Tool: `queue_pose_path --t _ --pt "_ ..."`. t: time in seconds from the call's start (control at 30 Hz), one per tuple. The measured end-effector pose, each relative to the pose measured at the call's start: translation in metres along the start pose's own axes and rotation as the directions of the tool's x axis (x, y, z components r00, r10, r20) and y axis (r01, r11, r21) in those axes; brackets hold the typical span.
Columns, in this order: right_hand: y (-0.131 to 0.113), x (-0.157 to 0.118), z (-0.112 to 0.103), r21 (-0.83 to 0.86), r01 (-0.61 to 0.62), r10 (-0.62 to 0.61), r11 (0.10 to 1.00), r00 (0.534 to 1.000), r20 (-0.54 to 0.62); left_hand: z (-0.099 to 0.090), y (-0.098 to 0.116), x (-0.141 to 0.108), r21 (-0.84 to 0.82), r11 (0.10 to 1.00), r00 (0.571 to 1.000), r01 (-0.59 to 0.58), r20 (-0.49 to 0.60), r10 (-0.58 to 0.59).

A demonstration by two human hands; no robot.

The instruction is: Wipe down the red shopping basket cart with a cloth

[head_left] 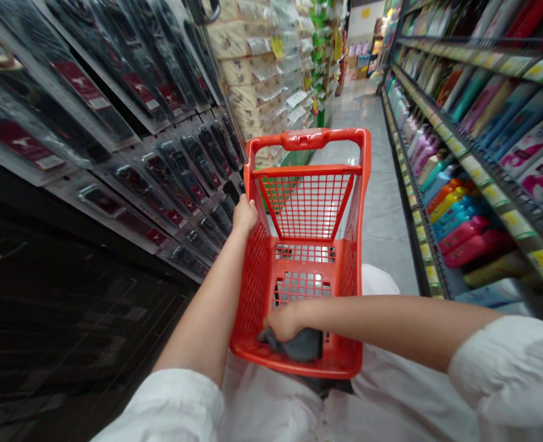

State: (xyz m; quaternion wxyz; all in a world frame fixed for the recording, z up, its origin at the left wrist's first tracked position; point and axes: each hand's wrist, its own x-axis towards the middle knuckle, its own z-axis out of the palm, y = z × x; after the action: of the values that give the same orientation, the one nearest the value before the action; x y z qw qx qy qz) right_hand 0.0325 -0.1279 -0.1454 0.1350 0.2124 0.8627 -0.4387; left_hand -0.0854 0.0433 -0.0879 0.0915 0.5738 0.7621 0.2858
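A red plastic shopping basket [301,368] stands right in front of me, its handle upright at the far end and its walls of open grid. My left hand [246,215] is closed around the basket's left rim. Inside the basket, close to the near wall, my right hand [284,320] grips a dark grey cloth [301,345]. Part of the cloth lies bunched against the basket floor, and the fingertips are hidden behind the hand. Otherwise the grid floor shows bare.
On the left hangs a rack of packaged belts [174,159]. Beyond it rise stacked beige packages [250,80]. Shelves of colourful bottles [465,209] line the right side. A grey tiled aisle floor [382,202] runs between them.
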Motion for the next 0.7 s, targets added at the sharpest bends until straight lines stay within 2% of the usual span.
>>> queue_pose_path --t 0.07,0.17,0.3,0.4,0.47,0.53,0.6,0.67,0.7 --pt "-0.017 -0.004 -0.006 -0.041 -0.099 0.097 0.994 0.994 -0.043 -0.002 -0.001 -0.001 -0.002 1.0 1.0 -0.002 -0.004 0.002" --pt "-0.028 -0.026 -0.009 -0.023 -0.178 0.179 0.984 0.983 0.043 -0.004 -0.003 -0.004 -0.013 1.0 1.0 -0.006 -0.015 0.006" --pt "-0.005 -0.072 -0.006 0.157 -0.135 0.098 0.978 0.97 0.223 -0.007 -0.003 -0.009 -0.019 1.0 1.0 0.007 -0.027 -0.008" --pt "0.018 -0.095 -0.006 0.257 -0.153 0.086 0.954 0.964 0.253 -0.009 0.0 -0.014 -0.001 1.0 0.999 0.031 -0.02 -0.031" --pt "0.03 -0.096 -0.007 0.216 -0.193 0.128 0.957 0.95 0.284 -0.011 0.002 -0.019 0.013 0.999 0.999 0.051 -0.011 -0.051" --pt "0.037 -0.086 -0.006 0.082 -0.23 0.183 0.97 0.908 0.376 -0.012 0.005 -0.024 0.022 0.997 0.997 0.073 -0.003 -0.073" --pt "0.041 -0.067 -0.002 -0.14 -0.24 0.278 0.961 0.822 0.496 -0.014 0.009 -0.03 0.024 0.996 0.996 0.089 -0.002 -0.089" --pt "0.04 -0.047 0.004 -0.329 -0.223 0.381 0.917 0.731 0.566 -0.015 0.012 -0.036 0.023 0.994 0.994 0.108 -0.006 -0.108" --pt "0.038 -0.039 0.008 -0.365 -0.225 0.406 0.903 0.725 0.556 -0.016 0.013 -0.038 0.022 0.992 0.993 0.12 -0.009 -0.12"
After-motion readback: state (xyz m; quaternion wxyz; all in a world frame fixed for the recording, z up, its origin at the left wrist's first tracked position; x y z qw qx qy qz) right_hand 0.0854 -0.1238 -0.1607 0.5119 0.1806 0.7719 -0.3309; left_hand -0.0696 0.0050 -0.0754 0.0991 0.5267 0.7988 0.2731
